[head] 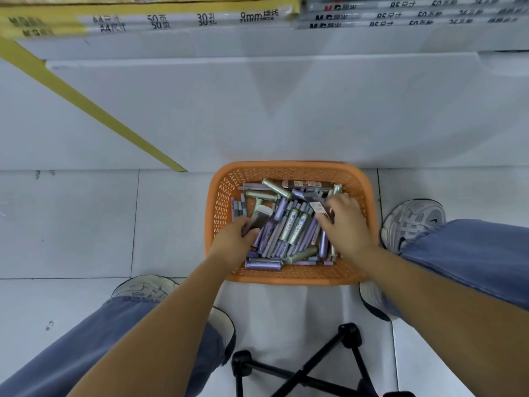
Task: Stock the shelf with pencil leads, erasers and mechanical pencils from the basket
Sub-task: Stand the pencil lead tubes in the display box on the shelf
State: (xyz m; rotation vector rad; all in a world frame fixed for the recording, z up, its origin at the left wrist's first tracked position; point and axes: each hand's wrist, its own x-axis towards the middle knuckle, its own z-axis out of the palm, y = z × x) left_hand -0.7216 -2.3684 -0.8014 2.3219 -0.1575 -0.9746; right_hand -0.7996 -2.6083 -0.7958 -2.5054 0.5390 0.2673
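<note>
Down on the pale tiled floor sits an orange lattice-walled plastic basket, heaped with slim purple and green tubes. Left hand is curled round a dark flat pack by the left wall; right hand pinches a small labelled packet.

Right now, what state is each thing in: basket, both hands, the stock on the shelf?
Orange basket: on the floor against the shelf base, holding a loose pile of packs.
Left hand: inside the basket, fingers closed on a dark pack.
Right hand: inside the basket, gripping a labelled pack.
Notebook packs: stacked flat on the shelf above.
</note>
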